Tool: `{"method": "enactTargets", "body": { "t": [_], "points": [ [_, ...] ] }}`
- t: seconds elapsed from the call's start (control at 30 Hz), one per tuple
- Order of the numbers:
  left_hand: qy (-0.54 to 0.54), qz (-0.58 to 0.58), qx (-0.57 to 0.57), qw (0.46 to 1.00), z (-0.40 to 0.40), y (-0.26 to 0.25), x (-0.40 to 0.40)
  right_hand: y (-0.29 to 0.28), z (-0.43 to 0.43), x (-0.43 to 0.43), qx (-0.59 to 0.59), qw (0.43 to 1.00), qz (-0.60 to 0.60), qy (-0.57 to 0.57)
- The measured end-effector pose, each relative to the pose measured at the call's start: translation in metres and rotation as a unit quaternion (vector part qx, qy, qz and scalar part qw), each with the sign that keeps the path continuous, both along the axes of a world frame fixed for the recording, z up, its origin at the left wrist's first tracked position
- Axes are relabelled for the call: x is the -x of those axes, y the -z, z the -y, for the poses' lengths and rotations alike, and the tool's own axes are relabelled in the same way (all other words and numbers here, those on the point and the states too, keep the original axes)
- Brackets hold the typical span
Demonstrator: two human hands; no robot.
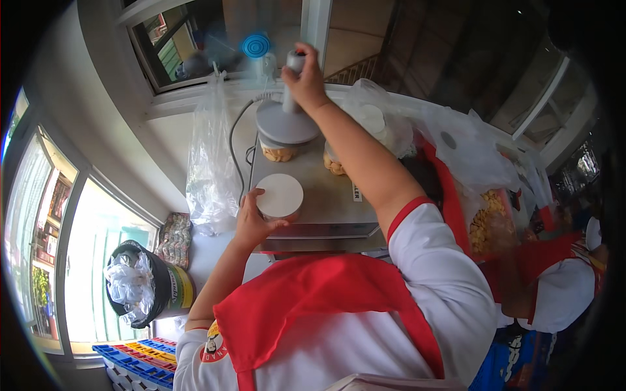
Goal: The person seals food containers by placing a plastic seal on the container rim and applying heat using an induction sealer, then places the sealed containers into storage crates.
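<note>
My right hand (309, 80) grips the upright handle of a grey, round-headed sealer (283, 122), probably an induction sealer. Its flat disc rests over a clear jar (278, 153) filled with tan biscuits or chips. A grey cable (233, 134) curves from the sealer down the left side. Nearer to me, my left hand (254, 217) holds a second jar with a white round lid (280, 195), thumb and fingers around its side. Both jars stand on a metal worktop (325, 210). Partly behind my right forearm is another container of tan pieces (332, 163).
Clear plastic bags (210, 161) hang at the left, and more plastic (469, 141) lies at right. A bin (171, 288) lined with a black bag stands lower left, near stacked coloured crates (146, 354). A co-worker (557, 288) is beside a tray of tan pieces (489, 220).
</note>
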State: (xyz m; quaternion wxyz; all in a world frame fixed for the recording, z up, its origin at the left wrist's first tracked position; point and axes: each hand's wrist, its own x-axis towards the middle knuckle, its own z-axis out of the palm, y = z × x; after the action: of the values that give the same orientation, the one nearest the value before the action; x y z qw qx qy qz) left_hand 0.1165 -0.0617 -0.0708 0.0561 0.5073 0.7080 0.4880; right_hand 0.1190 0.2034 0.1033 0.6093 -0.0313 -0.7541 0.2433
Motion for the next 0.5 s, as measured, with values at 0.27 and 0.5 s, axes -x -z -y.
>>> {"method": "enactTargets", "body": {
  "t": [0.27, 0.5],
  "points": [
    [0.008, -0.028, 0.079, 0.996, 0.009, -0.009, 0.005, -0.003, -0.017, -0.094, 0.017, 0.990, -0.016, 0.136],
    [0.044, -0.053, 0.173, 0.983, 0.002, -0.029, 0.006, 0.030, -0.014, -0.101, 0.047, 0.974, -0.008, 0.223]
  ]
}}
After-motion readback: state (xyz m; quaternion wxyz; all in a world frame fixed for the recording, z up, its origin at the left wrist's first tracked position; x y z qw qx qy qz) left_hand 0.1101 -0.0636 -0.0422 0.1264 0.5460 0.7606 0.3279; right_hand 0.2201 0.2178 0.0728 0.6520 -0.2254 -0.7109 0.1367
